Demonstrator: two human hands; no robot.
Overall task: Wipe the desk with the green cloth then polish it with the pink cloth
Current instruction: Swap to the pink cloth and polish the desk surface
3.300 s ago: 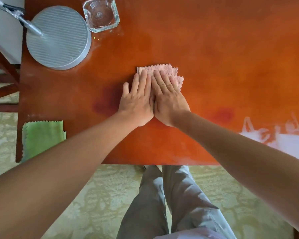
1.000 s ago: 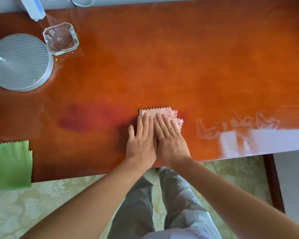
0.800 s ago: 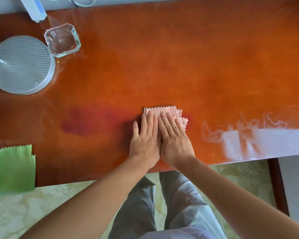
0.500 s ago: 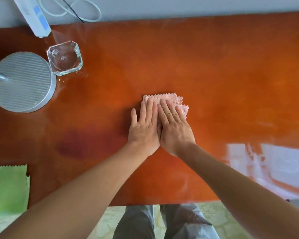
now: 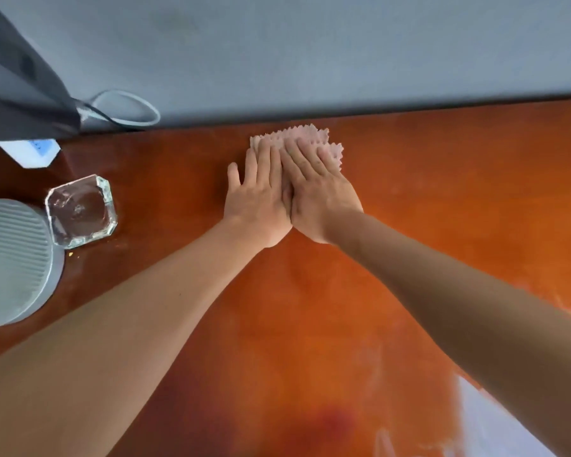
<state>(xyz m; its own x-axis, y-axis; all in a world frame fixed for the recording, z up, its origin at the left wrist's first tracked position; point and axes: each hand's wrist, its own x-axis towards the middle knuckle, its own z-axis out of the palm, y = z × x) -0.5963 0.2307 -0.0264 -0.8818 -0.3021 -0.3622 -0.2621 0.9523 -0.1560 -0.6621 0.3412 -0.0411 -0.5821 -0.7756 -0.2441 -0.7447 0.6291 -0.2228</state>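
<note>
The pink cloth lies folded on the orange-brown desk, just above the centre of the frame and close to the desk's far edge, where the grey wall begins. Both hands lie flat on it, side by side and touching along their inner edges. The left hand has straight fingers over the cloth's left part, its little finger out on the bare wood beside the cloth. The right hand has its fingers spread slightly over the cloth's right part. Only the cloth's scalloped far edge and right corner show beyond the fingertips.

At the left edge of the frame sits a round ribbed grey lamp base, with a clear glass ashtray just beside it. A white cable loop lies at the upper left behind the desk.
</note>
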